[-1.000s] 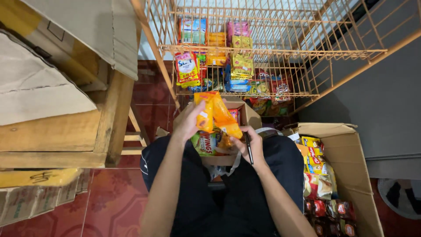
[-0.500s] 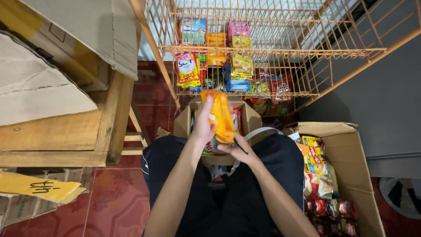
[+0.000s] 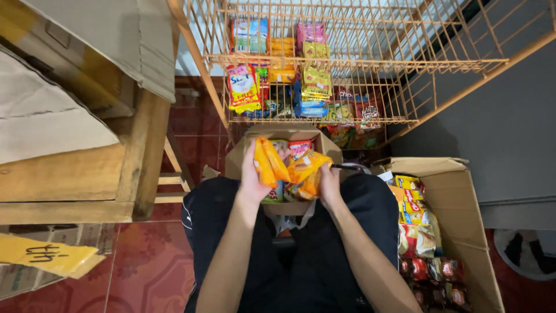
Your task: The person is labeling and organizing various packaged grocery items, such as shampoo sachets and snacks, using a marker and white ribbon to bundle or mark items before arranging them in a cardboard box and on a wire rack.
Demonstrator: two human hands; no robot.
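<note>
Wire rack (image 3: 359, 64): a tall orange-painted wire shelf unit, beyond both hands at the top of the view; it holds many coloured snack packets on two levels.
Wooden crate (image 3: 75, 174): well off to the left of the left hand, with loose sheets of cardboard lying on top of it.
Side carton (image 3: 457, 232): a large open cardboard box to the right of the right hand, filled with yellow, red and dark packets.
Lap carton (image 3: 315, 139): a smaller open cardboard box straight under and just beyond both hands, resting against the person's knees; more packets lie inside.
Floor (image 3: 145, 272): red tiles, below and left of the left arm.
Yellow slip (image 3: 49, 258): a yellow paper with dark handwriting, far down to the left of the left hand.
Left hand (image 3: 253, 179): raised over the lap carton, fingers closed around a bunch of orange packets, thumb side toward the camera.
Right hand (image 3: 329, 184): just beside the left hand, fingers curled onto a crumpled orange packet.
Orange packets (image 3: 267, 161): two or three slim packs standing upright in the left hand.
Crumpled orange packet (image 3: 307, 171): between the two hands, touching the upright packs, gripped at its right edge.
</note>
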